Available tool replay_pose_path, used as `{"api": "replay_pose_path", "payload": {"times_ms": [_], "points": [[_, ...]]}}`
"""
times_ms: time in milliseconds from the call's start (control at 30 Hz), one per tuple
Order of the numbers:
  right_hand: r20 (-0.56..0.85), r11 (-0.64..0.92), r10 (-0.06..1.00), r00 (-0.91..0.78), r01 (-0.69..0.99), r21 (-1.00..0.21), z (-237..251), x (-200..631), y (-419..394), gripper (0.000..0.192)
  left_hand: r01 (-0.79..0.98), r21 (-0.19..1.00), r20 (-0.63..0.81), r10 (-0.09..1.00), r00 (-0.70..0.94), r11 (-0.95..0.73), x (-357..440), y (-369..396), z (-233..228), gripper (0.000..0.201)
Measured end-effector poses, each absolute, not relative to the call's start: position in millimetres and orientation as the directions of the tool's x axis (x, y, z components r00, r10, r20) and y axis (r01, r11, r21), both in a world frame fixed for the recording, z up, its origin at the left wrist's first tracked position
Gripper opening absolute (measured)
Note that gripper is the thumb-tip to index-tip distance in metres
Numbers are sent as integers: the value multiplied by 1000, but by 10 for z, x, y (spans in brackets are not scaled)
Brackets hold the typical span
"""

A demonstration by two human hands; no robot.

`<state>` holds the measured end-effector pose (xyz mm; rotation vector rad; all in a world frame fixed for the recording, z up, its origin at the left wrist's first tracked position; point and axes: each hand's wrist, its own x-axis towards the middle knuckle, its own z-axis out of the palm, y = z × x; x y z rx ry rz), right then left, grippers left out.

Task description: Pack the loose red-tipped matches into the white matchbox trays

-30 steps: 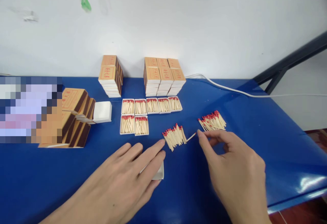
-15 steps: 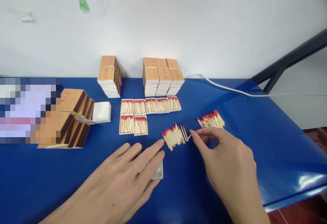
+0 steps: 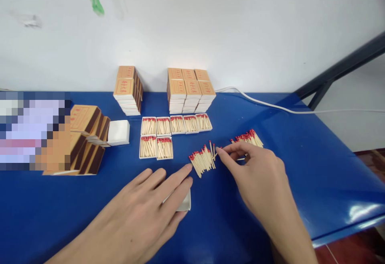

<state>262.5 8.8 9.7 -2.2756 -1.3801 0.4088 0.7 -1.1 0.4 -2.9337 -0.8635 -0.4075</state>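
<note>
My left hand (image 3: 141,208) lies over a small white matchbox tray (image 3: 185,203), its thumb and fingers around it. Most of that tray is hidden under the fingers. Beside its fingertips a fanned row of red-headed matches (image 3: 202,161) lies flat on the table. At the right end of this row, my right hand (image 3: 255,179) pinches a match (image 3: 215,154) between thumb and index finger; a couple of loose matches stand apart there. Behind the right knuckles rests another pile of matches (image 3: 249,137), partly covered by the hand.
Several trays filled with matches (image 3: 156,147) form two rows on the blue table (image 3: 319,167). Closed matchboxes (image 3: 191,89) are stacked by the wall, with another stack (image 3: 124,87) and more boxes (image 3: 87,119) leftward. White trays (image 3: 118,132) sit nearby. A white cable (image 3: 270,105) crosses the back.
My right hand has shifted a little left, toward the fanned row, and the loose matches by its fingertips have moved closer to that row. My left hand stays on the tray.
</note>
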Motion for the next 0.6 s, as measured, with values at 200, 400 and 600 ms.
{"api": "replay_pose_path", "payload": {"times_ms": [200, 400, 600], "points": [[-103, -466, 878, 468, 787, -404, 231, 2558, 216, 26, 536, 25, 253, 524, 813, -844, -17, -2, -12, 51], [-99, -423, 902, 421, 808, -410, 243, 2522, 279, 23, 548, 3, 282, 526, 802, -837, 22, 3, 38, 57], [-132, -457, 888, 441, 809, -370, 275, 2446, 307, 15, 548, -3, 273, 526, 805, -837, 24, -3, 13, 53]]}}
